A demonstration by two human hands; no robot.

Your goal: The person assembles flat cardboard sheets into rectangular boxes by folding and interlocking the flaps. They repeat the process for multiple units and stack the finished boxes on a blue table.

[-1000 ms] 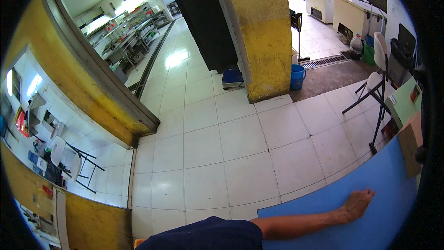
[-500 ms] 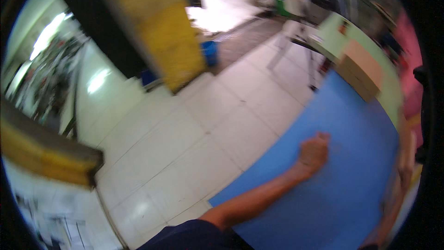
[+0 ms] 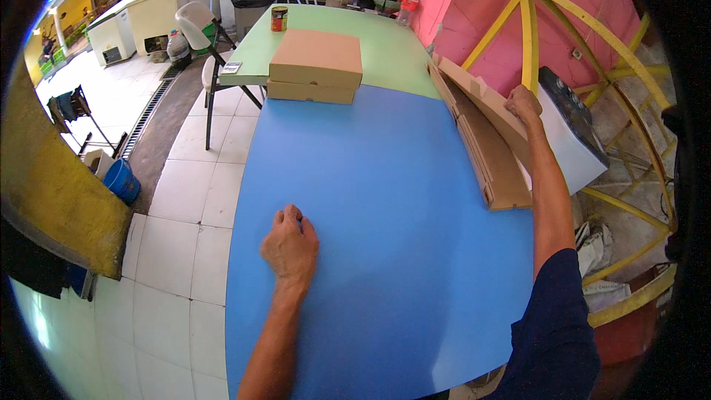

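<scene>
My left hand (image 3: 289, 246) rests on the blue tabletop (image 3: 355, 170) with its fingers curled in. Something small and dark shows between thumb and fingers, too little to name. At the table's right edge my right hand (image 3: 523, 103) is closed on the upper edge of a flat cardboard sheet (image 3: 489, 107). That sheet tilts up from a stack of flattened brown cardboard boxes (image 3: 478, 144) lying along the edge. Two folded cardboard boxes (image 3: 316, 59), one on top of the other, sit at the far end, where the blue surface meets the green one.
On the green tabletop (image 3: 385, 37) stand a small can (image 3: 278, 18) and a plastic bottle (image 3: 407, 6). To the right are a white appliance with a dark top (image 3: 570, 133) and a yellow metal frame (image 3: 529, 37). A folding chair (image 3: 196, 22) and blue bucket (image 3: 122, 181) are left.
The view has swung to the right and grown sharp. My right hand, earlier blurred low at the right rim, now grips the cardboard sheet. My left hand stays curled over the blue tabletop.
</scene>
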